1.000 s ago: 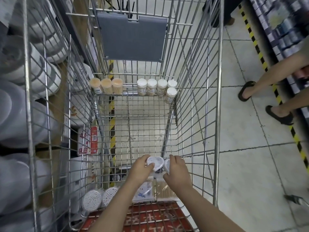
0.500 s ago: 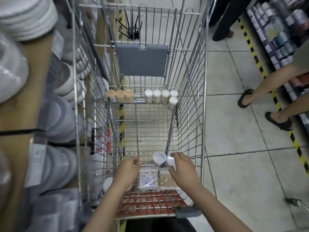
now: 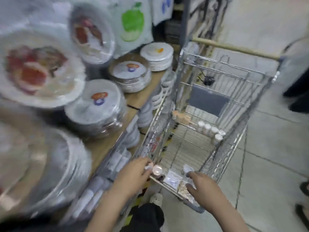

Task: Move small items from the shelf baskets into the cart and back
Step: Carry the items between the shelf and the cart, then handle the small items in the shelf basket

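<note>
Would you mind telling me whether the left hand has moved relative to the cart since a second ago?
Yes. The left hand, pinching a small round container, has left the basket and is now at the cart's shelf-side corner.

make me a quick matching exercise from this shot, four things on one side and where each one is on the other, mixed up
Things:
1. small round container
2. white-capped bottles
3. wrapped plate stacks
4. flat packets

Places:
A. on the wooden shelf left of the cart
B. at the cart's far end, in a row
C. at the left hand's fingertips
D. at the cart's near end, between the hands

Pairs: 1-C, 2-B, 3-A, 4-D
</note>
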`<state>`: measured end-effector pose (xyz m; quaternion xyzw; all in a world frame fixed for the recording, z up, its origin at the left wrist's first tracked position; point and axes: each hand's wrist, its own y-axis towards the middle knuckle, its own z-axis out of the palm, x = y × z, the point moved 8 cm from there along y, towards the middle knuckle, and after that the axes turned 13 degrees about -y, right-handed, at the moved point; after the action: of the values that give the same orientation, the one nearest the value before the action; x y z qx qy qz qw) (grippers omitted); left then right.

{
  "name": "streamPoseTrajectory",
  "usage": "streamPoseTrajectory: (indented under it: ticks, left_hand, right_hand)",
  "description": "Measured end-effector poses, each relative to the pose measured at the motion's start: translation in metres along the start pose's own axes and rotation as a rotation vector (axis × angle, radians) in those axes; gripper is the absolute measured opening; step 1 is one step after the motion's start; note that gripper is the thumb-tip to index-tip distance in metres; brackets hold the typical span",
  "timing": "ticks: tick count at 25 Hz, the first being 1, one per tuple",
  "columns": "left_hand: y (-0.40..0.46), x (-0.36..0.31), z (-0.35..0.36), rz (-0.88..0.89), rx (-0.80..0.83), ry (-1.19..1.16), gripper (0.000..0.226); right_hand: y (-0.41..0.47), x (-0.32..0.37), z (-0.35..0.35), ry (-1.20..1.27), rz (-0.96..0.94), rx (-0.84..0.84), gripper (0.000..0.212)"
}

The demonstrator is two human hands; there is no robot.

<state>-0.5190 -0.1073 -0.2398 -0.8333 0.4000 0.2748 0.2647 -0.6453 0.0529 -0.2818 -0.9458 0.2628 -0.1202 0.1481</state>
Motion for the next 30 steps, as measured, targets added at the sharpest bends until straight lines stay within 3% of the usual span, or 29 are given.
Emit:
streamPoseTrajectory:
  ticks: [8,15,20,24,30]
  left_hand:
    - [-0.257,0.011,-0.028,-0.342,-0.448,-0.246,0.025]
    - [-0.452,0.040,-0.050,-0.609,-0.836,-0.279,0.026]
    - [-0.583,0.066,-0.045,-0.745,-1.006,-0.394,0.021]
    - [-0.687,0.082,-0.052,-0.845,-1.095,-0.466,0.016]
    - [-0.749,0.106,-0.101,-0.836,-1.172,-0.352,0.024]
  right_hand:
    - [-0.092,0.126,-0.029,-0.203,-0.568,-0.001,0.026]
    - [-0.189,0.276,-0.027,-0.215,-1.004,0.064,0.036]
    - [-0.264,0.381,-0.004,-0.285,-1.180,0.106,0.035]
    - [-0.325,0.461,0.011,-0.187,-1.284,0.114,0.035]
    - [-0.358,0.537,-0.008,-0.015,-1.329,0.012,0.032]
